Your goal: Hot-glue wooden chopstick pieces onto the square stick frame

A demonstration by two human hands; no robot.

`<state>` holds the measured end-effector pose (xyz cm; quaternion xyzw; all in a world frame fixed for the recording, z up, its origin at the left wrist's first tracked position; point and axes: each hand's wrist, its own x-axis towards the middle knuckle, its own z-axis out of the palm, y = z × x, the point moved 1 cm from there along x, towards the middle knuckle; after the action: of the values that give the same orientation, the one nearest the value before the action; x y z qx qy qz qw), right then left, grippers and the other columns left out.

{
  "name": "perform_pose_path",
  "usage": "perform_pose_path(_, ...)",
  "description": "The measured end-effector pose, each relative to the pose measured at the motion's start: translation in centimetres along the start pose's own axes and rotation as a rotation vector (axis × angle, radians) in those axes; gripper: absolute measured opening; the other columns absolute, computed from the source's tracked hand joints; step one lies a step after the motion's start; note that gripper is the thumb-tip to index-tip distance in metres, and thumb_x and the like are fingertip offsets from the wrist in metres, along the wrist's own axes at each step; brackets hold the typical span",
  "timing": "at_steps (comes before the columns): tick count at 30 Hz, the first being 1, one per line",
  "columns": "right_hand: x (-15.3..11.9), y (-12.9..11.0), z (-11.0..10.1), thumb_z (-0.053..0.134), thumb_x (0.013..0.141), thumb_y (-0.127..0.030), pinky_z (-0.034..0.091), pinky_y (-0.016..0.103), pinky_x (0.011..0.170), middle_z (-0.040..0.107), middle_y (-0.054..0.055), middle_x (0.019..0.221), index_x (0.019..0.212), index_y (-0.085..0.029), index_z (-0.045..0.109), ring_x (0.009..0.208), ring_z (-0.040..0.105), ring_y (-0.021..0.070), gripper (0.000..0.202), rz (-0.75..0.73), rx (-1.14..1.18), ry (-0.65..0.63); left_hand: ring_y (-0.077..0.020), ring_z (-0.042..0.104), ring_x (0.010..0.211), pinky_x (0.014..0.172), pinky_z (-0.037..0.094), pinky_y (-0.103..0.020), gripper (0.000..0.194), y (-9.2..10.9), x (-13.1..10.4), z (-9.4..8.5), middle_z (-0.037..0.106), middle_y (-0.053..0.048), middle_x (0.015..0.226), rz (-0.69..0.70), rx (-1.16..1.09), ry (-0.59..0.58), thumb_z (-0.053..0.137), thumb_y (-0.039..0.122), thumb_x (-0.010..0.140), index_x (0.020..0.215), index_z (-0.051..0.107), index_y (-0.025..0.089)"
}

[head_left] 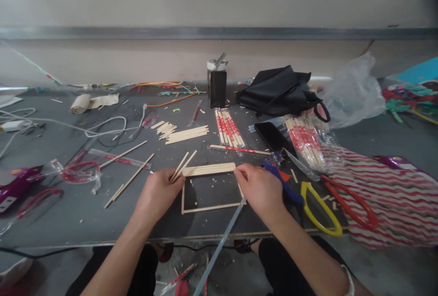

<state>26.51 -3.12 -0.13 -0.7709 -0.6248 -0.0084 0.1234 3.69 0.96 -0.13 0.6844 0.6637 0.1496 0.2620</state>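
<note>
A rectangular frame of thin wooden sticks (209, 207) lies on the grey table (68, 214) near its front edge. Across its top lies a row of wooden sticks (208, 168) side by side. My left hand (158, 192) pinches two loose sticks (184, 164) and touches the row's left end. My right hand (260, 189) presses its fingertips against the row's right end. A clear glue stick (222, 241) slants out from under my right hand over the table edge.
Cut sticks (186, 134), wrapped chopsticks (228, 128) and a bagged bundle of chopsticks (308, 143) lie behind. Blue-handled pliers (285, 186), yellow and red scissors (321, 207), a phone (273, 137), a black bag (280, 90), a black cup (217, 87) and white cables (102, 127) surround the work.
</note>
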Motion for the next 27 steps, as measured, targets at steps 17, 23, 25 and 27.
perform_pose_path(17, 0.0, 0.2, 0.5, 0.051, 0.090, -0.024, 0.037, 0.027, 0.057, 0.074, 0.007, 0.072, 0.090, -0.020, 0.072, 0.069, 0.067, 0.0198, 0.022, -0.037, 0.015, 0.037, -0.0097, 0.033, 0.048, 0.048, 0.022, -0.023, 0.032, -0.1, -0.1, -0.3, 0.034, 0.006, 0.048, -0.018, -0.115, -0.017, 0.050, 0.040, 0.077, 0.053, 0.042, 0.019)
perform_pose_path(23, -0.5, 1.2, -0.5, 0.052, 0.089, -0.026, 0.044, 0.026, 0.066, 0.075, 0.004, 0.083, 0.104, -0.019, 0.067, 0.078, 0.069, 0.0180, 0.022, -0.021, 0.143, 0.082, -0.0084, 0.031, 0.044, 0.044, 0.021, -0.022, 0.034, -0.5, -0.3, -1.2, 0.034, 0.007, 0.047, -0.049, -0.285, 0.017, 0.052, 0.045, 0.079, 0.058, 0.049, 0.018)
perform_pose_path(25, -0.6, 1.8, -1.1, 0.053, 0.089, -0.032, 0.044, 0.025, 0.065, 0.073, 0.001, 0.078, 0.094, -0.020, 0.066, 0.073, 0.067, 0.0162, 0.018, -0.014, 0.227, 0.130, -0.0079, 0.032, 0.045, 0.044, 0.023, -0.021, 0.033, 0.0, -0.6, -1.4, 0.036, 0.007, 0.051, -0.033, -0.455, 0.074, 0.050, 0.047, 0.082, 0.068, 0.055, 0.018)
perform_pose_path(27, -0.7, 2.3, -1.6, 0.053, 0.088, -0.037, 0.041, 0.025, 0.061, 0.068, -0.001, 0.071, 0.081, -0.021, 0.062, 0.064, 0.063, 0.0153, 0.020, -0.017, 0.328, 0.202, -0.0073, 0.033, 0.046, 0.043, 0.024, -0.020, 0.033, 0.7, -1.1, -1.5, 0.038, 0.007, 0.056, -0.019, -0.637, 0.095, 0.049, 0.048, 0.083, 0.080, 0.060, 0.017)
